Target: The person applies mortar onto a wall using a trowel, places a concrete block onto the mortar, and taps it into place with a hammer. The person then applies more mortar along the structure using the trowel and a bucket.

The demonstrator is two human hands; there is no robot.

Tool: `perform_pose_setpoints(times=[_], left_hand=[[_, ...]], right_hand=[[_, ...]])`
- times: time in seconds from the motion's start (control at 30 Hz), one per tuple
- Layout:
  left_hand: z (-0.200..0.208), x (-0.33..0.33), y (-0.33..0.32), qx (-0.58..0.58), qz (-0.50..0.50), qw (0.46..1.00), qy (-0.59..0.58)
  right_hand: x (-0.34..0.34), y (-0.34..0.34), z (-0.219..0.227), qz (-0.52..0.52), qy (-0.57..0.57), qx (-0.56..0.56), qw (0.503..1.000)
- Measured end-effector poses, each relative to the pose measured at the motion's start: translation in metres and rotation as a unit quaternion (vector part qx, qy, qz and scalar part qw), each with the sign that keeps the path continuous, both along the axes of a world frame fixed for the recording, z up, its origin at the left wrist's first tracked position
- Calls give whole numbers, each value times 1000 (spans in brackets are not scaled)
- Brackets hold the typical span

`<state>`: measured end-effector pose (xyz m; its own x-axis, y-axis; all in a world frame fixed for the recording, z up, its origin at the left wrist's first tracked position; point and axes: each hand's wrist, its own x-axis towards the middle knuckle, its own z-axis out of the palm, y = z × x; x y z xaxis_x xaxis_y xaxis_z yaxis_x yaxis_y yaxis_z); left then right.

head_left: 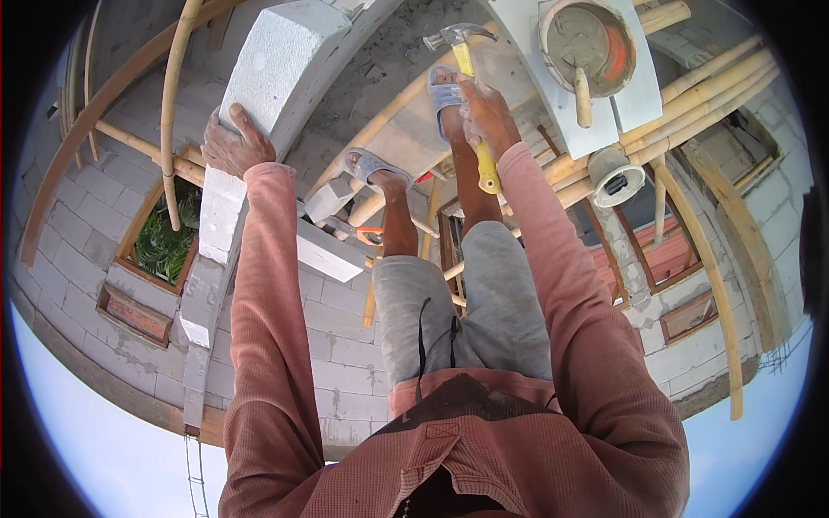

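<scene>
My left hand (238, 145) grips the near end of a pale aerated concrete block (289, 65) at the left. Its thumb lies along the block's face and its other fingers bend over the outer edge, partly hidden. In my right hand (489, 114) is a claw hammer (464, 57), held by its yellow handle with the metal head up and away from me. Right of the hammer, a bucket (628, 60) of wet grey mortar stands on another pale block wall (553, 95). A trowel (583, 97) rests in it, wooden handle toward me.
My sandalled feet stand on a plank (414, 129) among bamboo poles (708, 95). Below lie a loose block (328, 250) and an orange-handled tool (370, 235). A pale round container (615, 177) sits by the right poles. Block walls (78, 216) with window openings surround me.
</scene>
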<state>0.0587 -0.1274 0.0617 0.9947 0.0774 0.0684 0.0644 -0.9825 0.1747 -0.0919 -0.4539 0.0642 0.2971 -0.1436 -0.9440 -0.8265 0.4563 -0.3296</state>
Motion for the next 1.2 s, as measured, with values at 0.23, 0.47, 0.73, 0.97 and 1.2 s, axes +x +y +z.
perform_pose_setpoints(times=[0.23,0.47,0.73,0.97,1.2], left_hand=[[-7,-3,-1,12,-19,999,-28],[7,-4,10,40,-12,998,-40],[1,-1,1,30,-32,998,-52],[-6,-1,11,36,-34,998,-39],[-13,-2,1,12,-10,999,-30]], right_hand=[[-146,-28,-152,506,85,-238,825],[-117,-20,-139,469,169,-149,854],[-97,-45,-172,371,218,-107,897],[-101,-48,-213,426,181,-186,867],[-120,-68,-252,396,198,-170,880]])
